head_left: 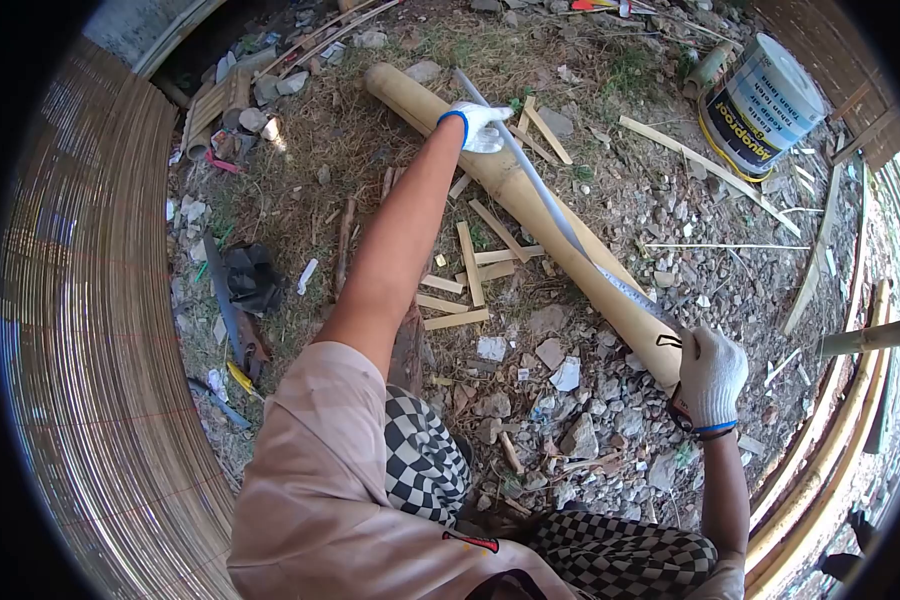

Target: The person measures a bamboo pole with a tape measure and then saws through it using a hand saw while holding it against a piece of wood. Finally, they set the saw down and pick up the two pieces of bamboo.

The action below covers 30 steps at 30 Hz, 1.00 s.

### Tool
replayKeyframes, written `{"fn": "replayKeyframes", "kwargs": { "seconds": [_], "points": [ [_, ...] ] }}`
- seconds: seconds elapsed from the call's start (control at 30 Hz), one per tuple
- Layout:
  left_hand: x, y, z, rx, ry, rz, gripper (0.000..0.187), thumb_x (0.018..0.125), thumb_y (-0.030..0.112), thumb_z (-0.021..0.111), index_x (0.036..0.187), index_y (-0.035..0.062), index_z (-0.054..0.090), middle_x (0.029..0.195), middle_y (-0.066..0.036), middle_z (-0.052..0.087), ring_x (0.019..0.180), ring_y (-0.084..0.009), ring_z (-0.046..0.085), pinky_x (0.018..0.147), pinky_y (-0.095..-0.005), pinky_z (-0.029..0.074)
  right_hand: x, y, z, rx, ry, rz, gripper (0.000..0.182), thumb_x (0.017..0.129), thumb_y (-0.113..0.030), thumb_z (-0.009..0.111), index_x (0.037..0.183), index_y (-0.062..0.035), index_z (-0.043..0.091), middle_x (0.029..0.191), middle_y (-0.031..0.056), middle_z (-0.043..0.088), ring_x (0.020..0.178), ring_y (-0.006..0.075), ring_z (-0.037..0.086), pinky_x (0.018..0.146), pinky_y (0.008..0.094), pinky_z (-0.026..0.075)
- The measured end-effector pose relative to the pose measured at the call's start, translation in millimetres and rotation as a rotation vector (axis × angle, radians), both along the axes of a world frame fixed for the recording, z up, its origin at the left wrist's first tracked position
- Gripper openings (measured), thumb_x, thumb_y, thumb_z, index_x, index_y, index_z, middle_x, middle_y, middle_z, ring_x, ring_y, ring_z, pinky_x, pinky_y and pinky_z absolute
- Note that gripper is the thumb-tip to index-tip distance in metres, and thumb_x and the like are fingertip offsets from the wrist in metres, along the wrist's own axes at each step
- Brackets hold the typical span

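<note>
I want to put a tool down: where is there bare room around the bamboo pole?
The dry-grass patch between the bamboo pole and the rubble at upper left looks freest. A smaller, pebbly gap lies between the pole and the long slat. Cut slats crowd the ground beside the left forearm.

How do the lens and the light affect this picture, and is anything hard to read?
Head view: the wide lens curves the slatted screen and blackens the corners; head view: strong light washes out the far-right edge, beyond the bamboo poles; head view: lettering on the bucket is legible though tilted, while the long grey strip's markings are too small.
</note>
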<state>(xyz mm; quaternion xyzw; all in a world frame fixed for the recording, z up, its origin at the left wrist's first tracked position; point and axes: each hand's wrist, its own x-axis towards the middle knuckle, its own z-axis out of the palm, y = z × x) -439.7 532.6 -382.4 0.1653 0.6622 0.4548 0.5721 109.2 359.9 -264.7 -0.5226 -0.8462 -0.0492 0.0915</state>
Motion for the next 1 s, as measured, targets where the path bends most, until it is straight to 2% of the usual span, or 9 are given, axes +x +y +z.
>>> {"fn": "replayKeyframes", "kwargs": {
  "seconds": [0.13,0.27,0.4,0.43,0.5,0.6,0.67,0.77,1.0],
  "points": [
    [12,10,-17,0.091,-0.128,0.037,0.031,0.100,0.019,0.078,0.122,0.0002,0.067,0.111,-0.015,0.074,0.102,-0.0326,0.076,0.088,-0.0492,0.069,5,-6,27,0.193,-0.094,-0.010,0.026,0.096,-0.024,0.072,0.076,-0.0071,0.070,0.073,0.0157,0.067,0.068,0.0383,0.067,0.068,0.0497,0.051],
    [11,20,-10,0.282,-0.714,0.362,0.022,0.108,0.017,0.065,0.122,0.0001,0.066,0.115,-0.016,0.072,0.115,-0.0356,0.072,0.105,-0.0606,0.059,18,-9,29,0.222,0.008,-0.043,0.033,0.098,-0.021,0.070,0.071,-0.0066,0.060,0.068,0.0171,0.060,0.068,0.0397,0.063,0.065,0.0513,0.046],
    [54,-5,47,0.129,-0.618,0.436,0.044,0.107,0.024,0.070,0.136,-0.0013,0.049,0.130,-0.029,0.059,0.122,-0.0500,0.062,0.106,-0.0741,0.052,32,-13,18,0.090,-0.020,-0.076,0.025,0.098,-0.024,0.069,0.079,-0.0089,0.073,0.071,0.0184,0.065,0.068,0.0397,0.066,0.064,0.0502,0.049],
    [39,14,9,0.196,-0.711,0.293,0.054,0.105,0.026,0.073,0.140,-0.0018,0.042,0.134,-0.035,0.052,0.116,-0.0550,0.063,0.100,-0.0757,0.054,31,-17,18,0.003,0.049,-0.102,0.028,0.100,-0.028,0.068,0.084,-0.0063,0.075,0.071,0.0206,0.064,0.068,0.0419,0.066,0.064,0.0494,0.050],
    [37,32,-11,0.259,-0.737,0.379,0.027,0.108,0.025,0.068,0.114,0.0005,0.057,0.101,-0.022,0.065,0.087,-0.0388,0.070,0.081,-0.0574,0.065,33,-21,9,-0.108,0.096,-0.145,0.033,0.101,-0.029,0.068,0.081,-0.0035,0.071,0.071,0.0208,0.065,0.066,0.0415,0.066,0.061,0.0469,0.050],
    [6,35,-44,0.708,-0.933,0.202,0.031,0.113,0.028,0.059,0.093,0.0043,0.061,0.074,-0.011,0.065,0.066,-0.0290,0.067,0.066,-0.0465,0.064,49,-17,-16,-0.345,0.174,-0.212,0.042,0.101,-0.036,0.068,0.082,0.0006,0.073,0.068,0.0199,0.066,0.060,0.0348,0.066,0.061,0.0435,0.051],
    [-14,34,-43,0.820,-0.931,0.251,0.032,0.114,0.027,0.055,0.090,0.0053,0.059,0.070,-0.010,0.063,0.061,-0.0273,0.065,0.060,-0.0448,0.062,53,-17,-26,-0.583,0.217,-0.311,0.045,0.101,-0.038,0.069,0.082,0.0019,0.074,0.066,0.0200,0.065,0.060,0.0315,0.065,0.064,0.0437,0.051],
    [-26,34,-18,0.551,-0.637,0.696,0.026,0.113,0.020,0.049,0.092,0.0050,0.052,0.076,-0.012,0.063,0.059,-0.0276,0.063,0.054,-0.0441,0.057,44,-19,-35,-0.683,0.222,-0.271,0.051,0.101,-0.043,0.067,0.089,0.0058,0.076,0.064,0.0179,0.065,0.060,0.0248,0.065,0.066,0.0428,0.052],
    [-74,-14,8,0.479,-0.573,0.611,0.054,0.109,0.051,0.059,0.075,0.0114,0.050,0.067,-0.009,0.060,0.061,-0.0267,0.066,0.051,-0.0410,0.056,14,3,-43,-0.669,0.215,-0.204,0.050,0.100,-0.043,0.067,0.090,0.0048,0.077,0.066,0.0194,0.067,0.063,0.0290,0.069,0.068,0.0435,0.053]
  ]
}}
